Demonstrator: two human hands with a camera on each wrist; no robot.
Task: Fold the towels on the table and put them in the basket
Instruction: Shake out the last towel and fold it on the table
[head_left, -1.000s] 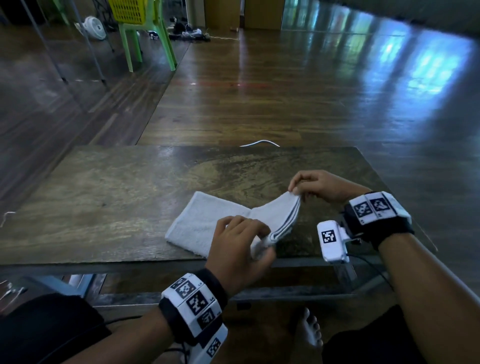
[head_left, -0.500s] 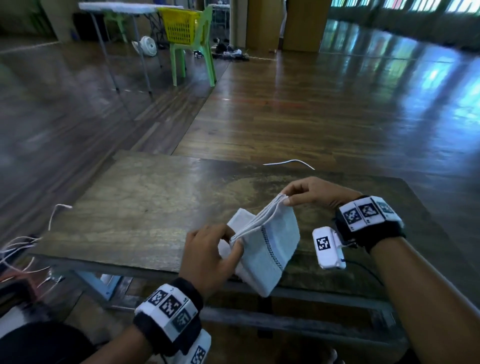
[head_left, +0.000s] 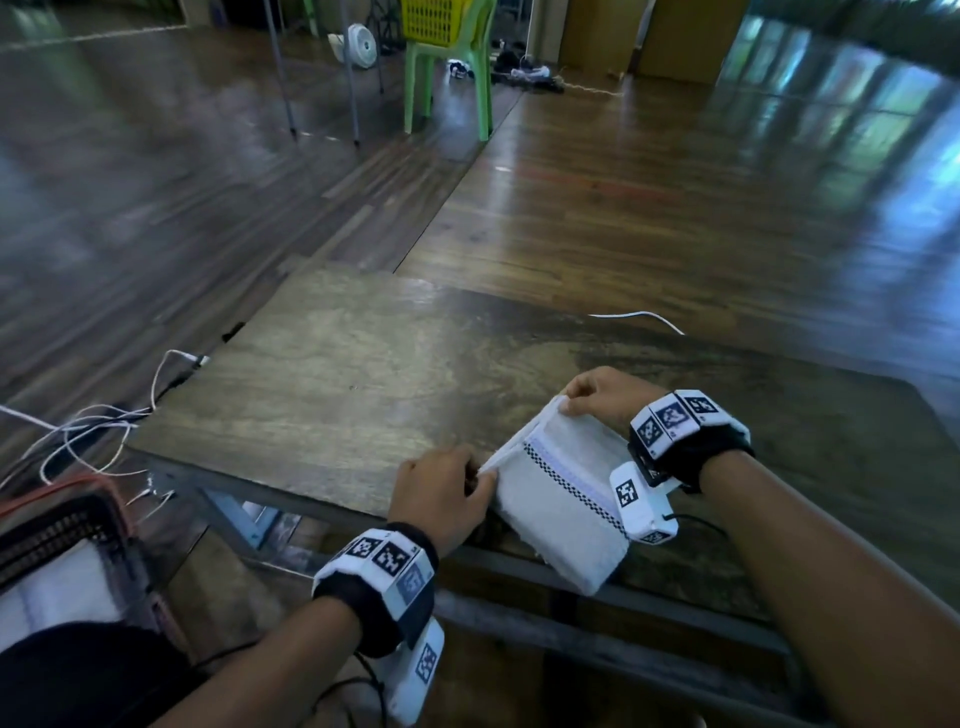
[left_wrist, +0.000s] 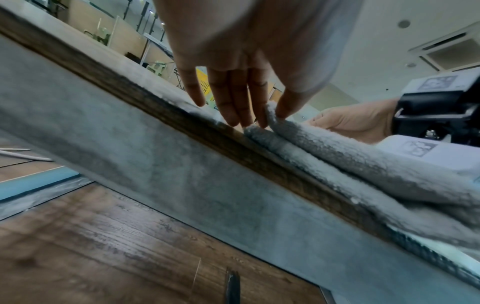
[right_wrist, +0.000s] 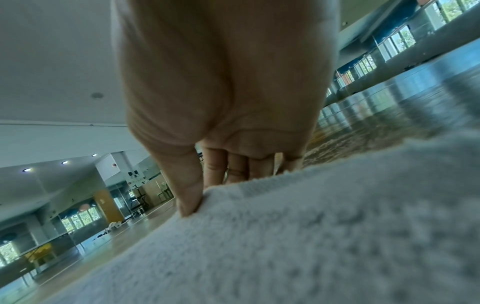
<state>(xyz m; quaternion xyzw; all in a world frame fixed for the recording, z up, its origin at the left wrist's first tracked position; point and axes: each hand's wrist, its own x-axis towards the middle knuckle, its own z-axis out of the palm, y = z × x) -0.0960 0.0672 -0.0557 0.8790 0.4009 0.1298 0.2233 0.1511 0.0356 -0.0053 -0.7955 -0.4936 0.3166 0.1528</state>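
At the table's near edge:
towel (head_left: 563, 512): folded, lying on table (head_left: 337, 395)
left hand (head_left: 441, 493): fingers pinch towel's near corner
right hand (head_left: 602, 392): fingers pinch far corner

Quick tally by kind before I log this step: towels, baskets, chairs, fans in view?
Towels: 2, one pinched by both hands, one in the floor basket
Baskets: 2, dark, yellow
Chairs: 1, green
Fans: 1, white
Total: 6
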